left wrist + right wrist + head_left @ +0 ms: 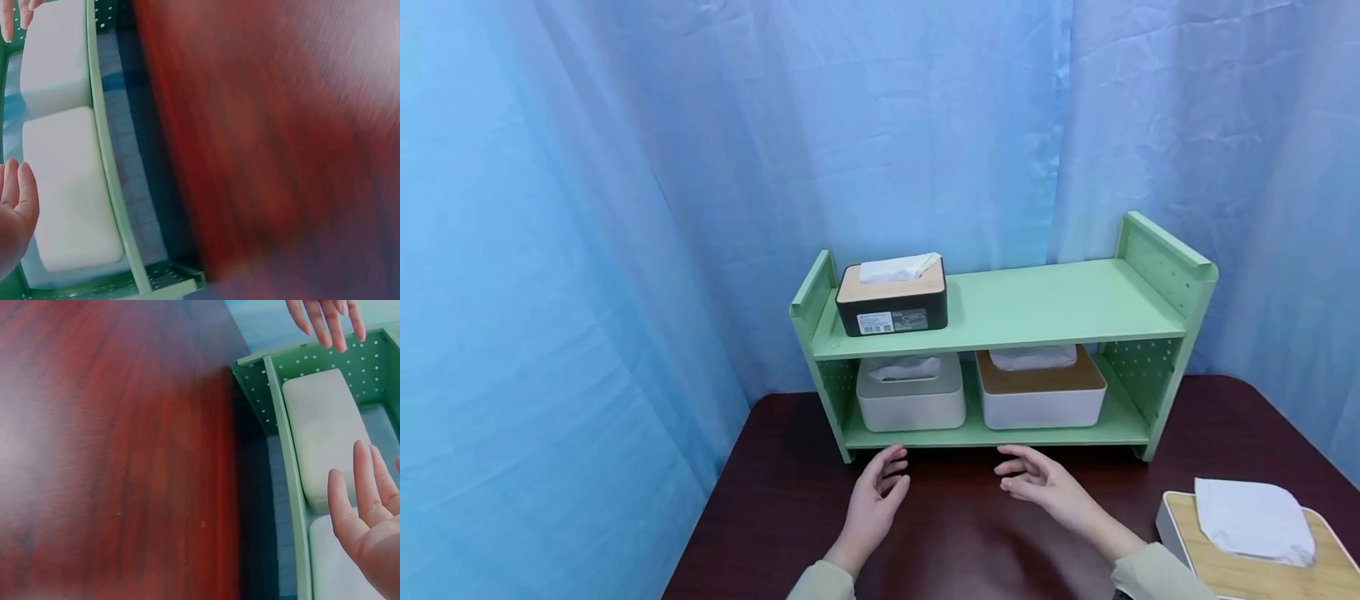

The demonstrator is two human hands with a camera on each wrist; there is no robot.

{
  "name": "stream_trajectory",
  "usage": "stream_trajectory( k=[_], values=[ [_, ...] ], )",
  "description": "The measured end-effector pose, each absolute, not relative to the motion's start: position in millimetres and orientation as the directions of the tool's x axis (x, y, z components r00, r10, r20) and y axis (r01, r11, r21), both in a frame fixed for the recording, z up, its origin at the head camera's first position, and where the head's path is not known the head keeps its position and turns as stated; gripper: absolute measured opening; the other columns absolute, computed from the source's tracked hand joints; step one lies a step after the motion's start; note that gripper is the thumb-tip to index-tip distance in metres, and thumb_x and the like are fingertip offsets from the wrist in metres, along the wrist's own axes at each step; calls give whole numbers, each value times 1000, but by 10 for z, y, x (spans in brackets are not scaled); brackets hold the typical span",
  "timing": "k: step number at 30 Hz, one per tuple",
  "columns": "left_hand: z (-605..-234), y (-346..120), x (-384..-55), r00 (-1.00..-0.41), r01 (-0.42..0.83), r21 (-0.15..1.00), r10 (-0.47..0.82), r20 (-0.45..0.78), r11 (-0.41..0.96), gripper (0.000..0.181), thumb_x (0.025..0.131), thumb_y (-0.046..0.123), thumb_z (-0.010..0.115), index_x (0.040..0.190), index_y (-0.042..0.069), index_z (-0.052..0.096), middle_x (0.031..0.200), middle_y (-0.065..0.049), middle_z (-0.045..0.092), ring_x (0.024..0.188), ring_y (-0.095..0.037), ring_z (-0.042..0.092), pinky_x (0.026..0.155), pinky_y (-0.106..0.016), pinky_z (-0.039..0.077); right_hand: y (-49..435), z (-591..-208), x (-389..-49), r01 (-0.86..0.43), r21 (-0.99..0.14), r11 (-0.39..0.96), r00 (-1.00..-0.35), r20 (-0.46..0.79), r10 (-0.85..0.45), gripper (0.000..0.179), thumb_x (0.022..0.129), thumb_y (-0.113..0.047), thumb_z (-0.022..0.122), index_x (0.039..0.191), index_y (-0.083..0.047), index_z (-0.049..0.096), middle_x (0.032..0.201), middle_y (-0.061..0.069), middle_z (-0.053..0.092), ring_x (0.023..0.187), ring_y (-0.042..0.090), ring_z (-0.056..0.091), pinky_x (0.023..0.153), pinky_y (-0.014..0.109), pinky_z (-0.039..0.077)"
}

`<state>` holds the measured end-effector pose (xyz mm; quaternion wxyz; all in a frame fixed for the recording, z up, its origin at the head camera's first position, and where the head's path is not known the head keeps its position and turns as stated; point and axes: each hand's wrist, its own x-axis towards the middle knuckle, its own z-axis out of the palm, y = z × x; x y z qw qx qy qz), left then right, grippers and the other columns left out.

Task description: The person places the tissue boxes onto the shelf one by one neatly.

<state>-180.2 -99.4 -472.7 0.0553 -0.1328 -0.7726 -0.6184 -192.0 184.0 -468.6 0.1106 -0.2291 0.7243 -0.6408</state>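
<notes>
In the head view my left hand hovers over the table just in front of the shelf, fingers loosely bent and holding nothing. My right hand mirrors it on the other side, also holding nothing, fingers spread. Behind the left hand, a grey-lidded tissue box sits on the lower shelf board. Beside it stands a white tissue box with a brown lid. On the upper board at the left rests a black tissue box with a pale wood lid. Neither hand touches a box.
The green two-tier shelf stands at the back of the dark red-brown table. Another tissue box with a light wood top lies at the table's right front. Blue curtains hang behind and at the sides.
</notes>
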Motion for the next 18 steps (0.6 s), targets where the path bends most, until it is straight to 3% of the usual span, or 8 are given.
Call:
stream_trajectory(
  k=[4, 7, 11, 18],
  values=[
    [-4811, -944, -1739, -956, 283, 926, 151, 251, 249, 42, 94, 6, 56, 135, 3, 47, 132, -14, 52, 119, -34, 52, 95, -41, 46, 1923, -4772, -1857, -168, -985, 43, -866, 127, -483, 37, 98, -11, 49, 132, -24, 45, 114, 2, 59, 98, 1, 62, 83, 25, 52],
    [-4860, -923, -1694, -947, 311, 906, 179, 268, 289, 41, 94, 11, 57, 134, 9, 48, 132, -11, 52, 117, -31, 54, 95, -42, 46, 1981, -4820, -1807, -154, -988, 19, -871, 127, -474, 38, 99, -10, 47, 126, -36, 46, 112, -8, 60, 99, 0, 62, 84, 24, 51],
    [-4902, -879, -1652, -936, 337, 893, 209, 283, 297, 42, 94, 14, 59, 134, 8, 48, 133, -11, 52, 117, -31, 54, 95, -42, 47, 2069, -4885, -1739, -174, -985, -9, -872, 158, -464, 44, 99, -7, 46, 122, -44, 46, 109, -19, 60, 99, -1, 61, 82, 21, 51],
    [-4957, -762, -1621, -941, 310, 905, 228, 249, 291, 43, 94, 15, 59, 135, 10, 47, 135, -10, 50, 118, -30, 53, 95, -43, 46, 2290, -4966, -1629, -204, -979, -18, -865, 189, -465, 49, 98, -3, 44, 125, -44, 46, 111, -21, 60, 101, -1, 61, 81, 19, 50]
  ],
)
